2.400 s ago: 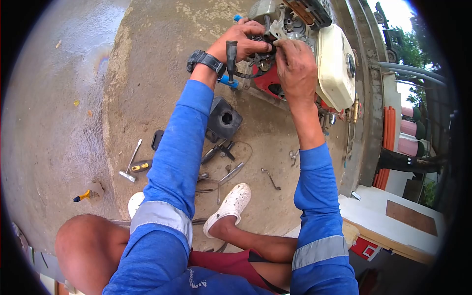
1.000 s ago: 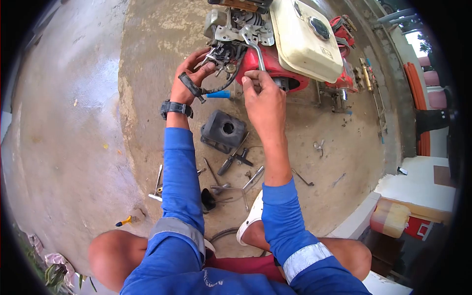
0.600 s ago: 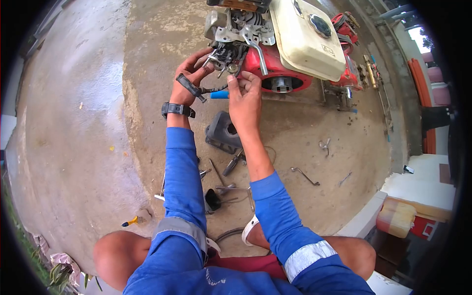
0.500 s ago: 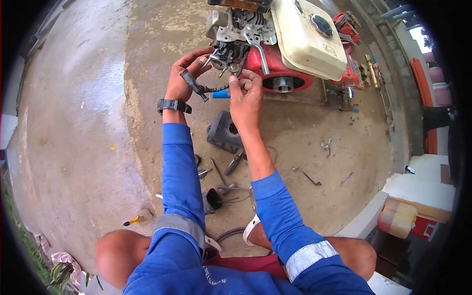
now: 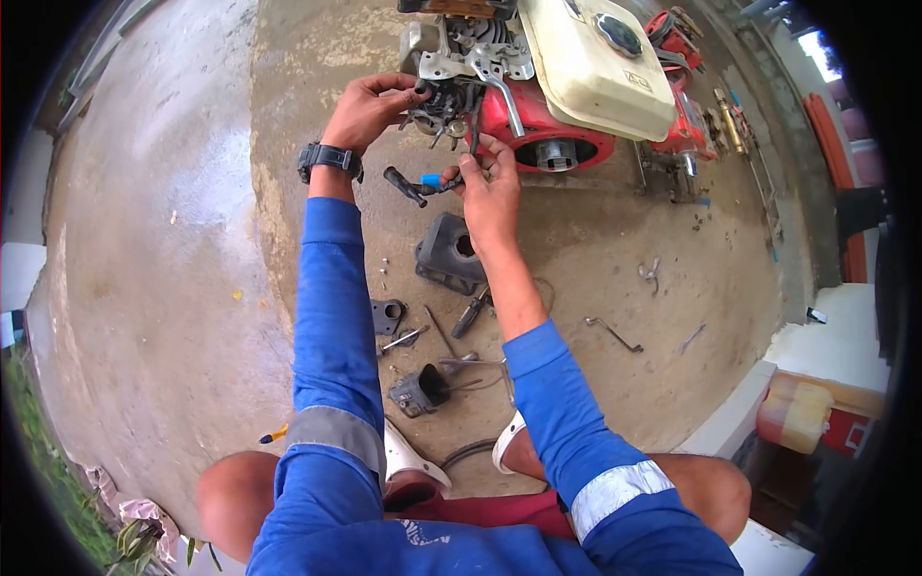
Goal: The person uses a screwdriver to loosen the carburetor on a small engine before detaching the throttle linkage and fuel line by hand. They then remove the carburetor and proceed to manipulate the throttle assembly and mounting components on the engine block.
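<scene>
A small engine with a red housing (image 5: 509,120) and a cream fuel tank (image 5: 600,72) stands before me. My left hand (image 5: 365,113) reaches to the engine's left side, thumb and fingers closed at the dark carburetor (image 5: 444,104). Lower down, my right hand (image 5: 492,182) pinches a black spark plug lead (image 5: 451,180) just under the engine. The lead's black cap (image 5: 405,186) hangs free to the left of that hand. A blue piece (image 5: 432,180) shows behind the lead. The metal lever bracket (image 5: 490,72) is above both hands.
On the concrete floor lie a black plastic housing (image 5: 448,248), a screwdriver (image 5: 471,312), a flat black plate (image 5: 387,315), a dark cup-shaped part (image 5: 420,390) and a bent wrench (image 5: 615,334). A red machine (image 5: 682,134) stands right of the tank.
My left hand has moved up from beside the lead's cap to the carburetor. The cap now hangs lower and farther right. My right hand keeps its pinch, slightly lower in view.
</scene>
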`<state>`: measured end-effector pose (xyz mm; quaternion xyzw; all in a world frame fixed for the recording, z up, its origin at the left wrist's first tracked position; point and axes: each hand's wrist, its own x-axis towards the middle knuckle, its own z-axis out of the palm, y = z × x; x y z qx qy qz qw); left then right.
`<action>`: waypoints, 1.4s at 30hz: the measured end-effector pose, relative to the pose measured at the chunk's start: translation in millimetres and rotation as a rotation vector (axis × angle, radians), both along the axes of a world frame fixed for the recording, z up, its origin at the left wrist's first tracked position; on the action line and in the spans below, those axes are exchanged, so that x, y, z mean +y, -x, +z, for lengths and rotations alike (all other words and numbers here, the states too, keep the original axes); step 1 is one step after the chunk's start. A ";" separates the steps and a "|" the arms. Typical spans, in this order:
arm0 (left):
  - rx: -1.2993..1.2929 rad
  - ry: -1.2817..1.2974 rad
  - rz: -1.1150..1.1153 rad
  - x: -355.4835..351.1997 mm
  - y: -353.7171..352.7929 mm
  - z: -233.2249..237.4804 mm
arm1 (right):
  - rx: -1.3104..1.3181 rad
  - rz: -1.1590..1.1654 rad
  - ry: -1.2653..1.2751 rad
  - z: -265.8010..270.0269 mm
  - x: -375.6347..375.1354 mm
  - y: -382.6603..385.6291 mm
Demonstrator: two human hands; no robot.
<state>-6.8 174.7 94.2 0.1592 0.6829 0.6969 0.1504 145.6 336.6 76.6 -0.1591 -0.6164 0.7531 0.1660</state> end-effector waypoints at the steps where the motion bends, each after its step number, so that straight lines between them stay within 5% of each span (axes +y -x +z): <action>1: -0.002 0.016 0.019 2.2 -1.6 1.0 | 0.008 -0.017 -0.060 -3.9 0.0 0.8; 7: -0.029 -0.102 0.081 9.5 -15.0 8.3 | -0.030 -0.105 -0.457 -17.5 5.8 3.0; 25: 0.100 0.014 0.053 10.9 -14.6 10.5 | -0.008 -0.099 -0.614 -8.6 2.1 -12.0; 29: 0.105 0.019 0.074 10.1 -16.3 8.8 | -0.004 -0.043 -0.430 -17.8 14.4 -13.5; 42: 0.109 0.060 0.088 12.1 -14.0 7.8 | -0.216 0.085 -0.610 0.1 38.3 -29.1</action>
